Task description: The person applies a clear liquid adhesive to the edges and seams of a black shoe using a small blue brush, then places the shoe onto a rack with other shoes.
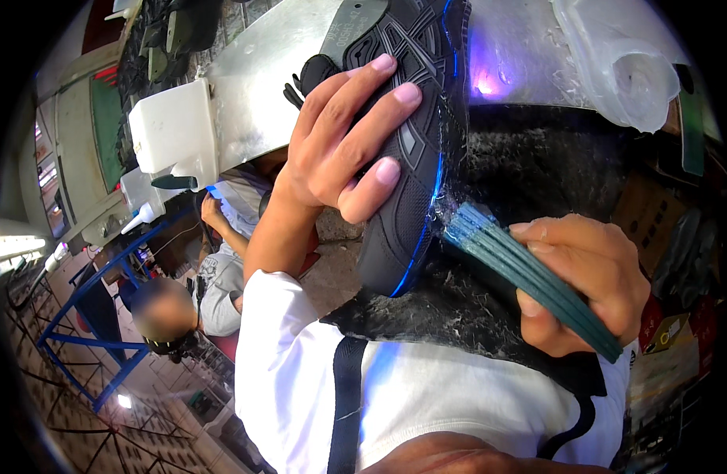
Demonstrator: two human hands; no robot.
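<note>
Left hand: left hand [343, 150] is wrapped around a black shoe [415, 134], fingers [377, 171] spread across the sole and curled tightly on it, holding the shoe up with its sole facing the camera.
Right hand: right hand [588, 280] is closed around the handles of a bundle of green brushes [529, 272], thumb on top and fingers folded beneath.
Shoe position: held in the air in the upper middle of the view, one end near the top edge, the other end pointing down toward the person's chest; a bright blue line runs along the edge where sole meets upper.
Brush position: the bundle slants from lower right up to the left, and its tips touch the blue edge of the shoe at its lower right side; whitish strands cling around that spot.
Work surface: a shiny metal sheet [268, 95] lies behind the shoe, with a violet glow on it just to the right of the sole.
Dark mat: a black, fuzzy surface [529, 166] flecked with pale threads sits under and behind the brushes.
Upper right: a translucent plastic roll [624, 75] rests on the metal.
Upper left: a white plastic container [174, 126] stands beside the metal sheet.
Clothing: the person wears a white shirt [426, 395] with dark straps.
Nearby: another person [213, 276] in a grey top sits at lower left, next to a blue metal frame [87, 316].
</note>
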